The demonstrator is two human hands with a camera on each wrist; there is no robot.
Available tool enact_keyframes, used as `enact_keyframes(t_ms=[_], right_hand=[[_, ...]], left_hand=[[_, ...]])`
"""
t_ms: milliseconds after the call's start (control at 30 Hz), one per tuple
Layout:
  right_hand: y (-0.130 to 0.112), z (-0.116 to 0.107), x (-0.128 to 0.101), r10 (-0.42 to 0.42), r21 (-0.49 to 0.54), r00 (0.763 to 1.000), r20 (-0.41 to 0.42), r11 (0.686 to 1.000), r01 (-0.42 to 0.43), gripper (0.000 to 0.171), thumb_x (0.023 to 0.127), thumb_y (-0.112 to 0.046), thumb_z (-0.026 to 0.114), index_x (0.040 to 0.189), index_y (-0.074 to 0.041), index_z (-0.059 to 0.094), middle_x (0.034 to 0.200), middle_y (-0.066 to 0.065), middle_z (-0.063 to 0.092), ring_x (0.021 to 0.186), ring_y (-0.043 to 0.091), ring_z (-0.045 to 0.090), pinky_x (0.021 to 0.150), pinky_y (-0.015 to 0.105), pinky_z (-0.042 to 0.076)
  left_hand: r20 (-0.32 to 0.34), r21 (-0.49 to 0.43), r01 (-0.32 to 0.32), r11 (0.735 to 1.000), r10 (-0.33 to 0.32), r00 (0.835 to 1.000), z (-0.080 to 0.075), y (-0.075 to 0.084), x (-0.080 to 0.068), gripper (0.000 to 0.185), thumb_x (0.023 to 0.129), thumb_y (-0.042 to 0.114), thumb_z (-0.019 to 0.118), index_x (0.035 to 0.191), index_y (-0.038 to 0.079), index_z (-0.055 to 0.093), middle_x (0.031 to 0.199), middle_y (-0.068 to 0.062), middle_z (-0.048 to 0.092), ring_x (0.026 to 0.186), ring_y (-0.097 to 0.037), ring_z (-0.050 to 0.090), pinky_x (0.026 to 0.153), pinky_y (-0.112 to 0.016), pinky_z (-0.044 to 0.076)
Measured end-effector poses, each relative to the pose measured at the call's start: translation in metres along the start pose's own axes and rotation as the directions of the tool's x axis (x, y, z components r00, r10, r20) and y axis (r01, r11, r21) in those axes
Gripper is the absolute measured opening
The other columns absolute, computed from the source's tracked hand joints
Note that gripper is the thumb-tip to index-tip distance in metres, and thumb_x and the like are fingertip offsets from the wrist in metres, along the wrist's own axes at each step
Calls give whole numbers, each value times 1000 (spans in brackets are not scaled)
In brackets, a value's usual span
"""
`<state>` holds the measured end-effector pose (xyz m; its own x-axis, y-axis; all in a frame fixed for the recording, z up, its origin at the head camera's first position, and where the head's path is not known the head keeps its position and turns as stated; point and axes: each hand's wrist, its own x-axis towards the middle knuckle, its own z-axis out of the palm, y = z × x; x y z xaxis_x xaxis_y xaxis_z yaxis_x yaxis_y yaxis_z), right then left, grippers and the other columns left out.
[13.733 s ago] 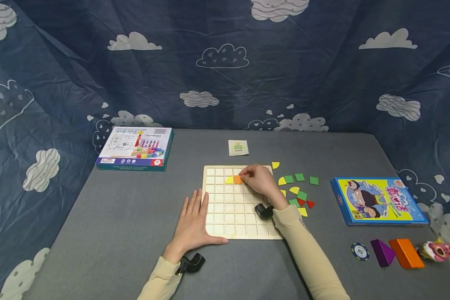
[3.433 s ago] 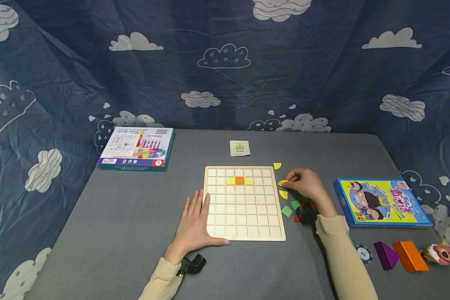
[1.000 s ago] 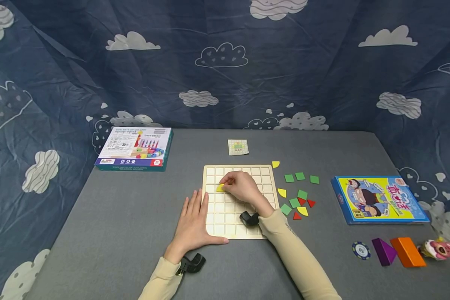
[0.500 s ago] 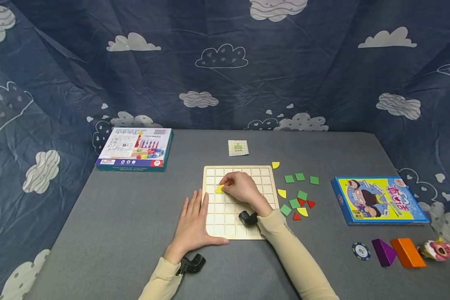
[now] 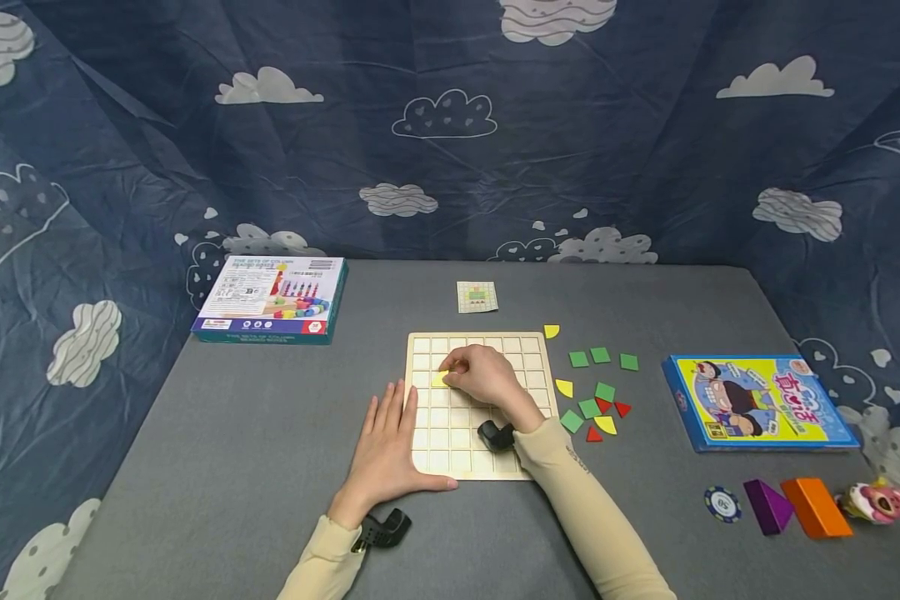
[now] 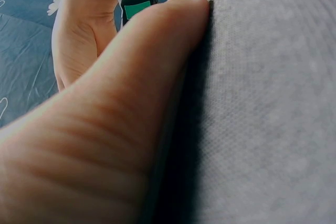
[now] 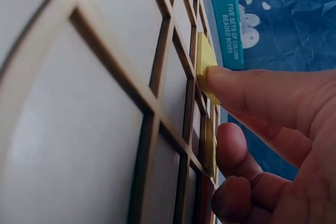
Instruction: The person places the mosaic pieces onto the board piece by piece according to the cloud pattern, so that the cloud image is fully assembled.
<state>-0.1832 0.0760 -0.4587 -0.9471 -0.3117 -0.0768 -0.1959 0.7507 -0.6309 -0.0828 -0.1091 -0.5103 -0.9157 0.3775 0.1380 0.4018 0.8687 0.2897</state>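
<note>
Two hands: our right hand (image 5: pixel 483 379) pinches a yellow piece (image 5: pixel 440 379) at its fingertips, on the board (image 5: pixel 465 446); our left hand (image 5: pixel 386 446) lies flat, holding nothing.

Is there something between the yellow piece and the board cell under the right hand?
Nothing visible. The right hand presses the yellow piece straight onto the board; its fingertip is on the piece. The left hand rests flat at the board's left edge, clear of that cell.
</note>
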Motion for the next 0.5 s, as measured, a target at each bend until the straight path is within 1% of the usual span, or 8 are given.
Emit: enact_keyframes(t_ms=[133, 500], right_hand=[[1, 1, 0, 6, -13, 1000, -3, 1000, -6, 8, 83, -17, 73, 91, -17, 75, 64, -5, 55, 56, 14, 48, 52, 28, 35], [3, 1, 1, 12, -37, 1000, -14, 999, -13, 8, 83, -22, 75, 90, -21, 77, 64, -8, 57, 56, 12, 49, 51, 28, 37]], left_hand=[[7, 0, 1, 1000, -1, 1000, 0, 0, 0, 139, 54, 88, 59, 150, -2, 14, 154, -23, 12, 142, -33, 6, 113, -47, 3], [14, -8, 5, 1000, -5, 1000, 0, 0, 1, 139, 54, 87, 60, 150, -1, 13, 154, -23, 11, 142, -32, 5, 113, -47, 3]])
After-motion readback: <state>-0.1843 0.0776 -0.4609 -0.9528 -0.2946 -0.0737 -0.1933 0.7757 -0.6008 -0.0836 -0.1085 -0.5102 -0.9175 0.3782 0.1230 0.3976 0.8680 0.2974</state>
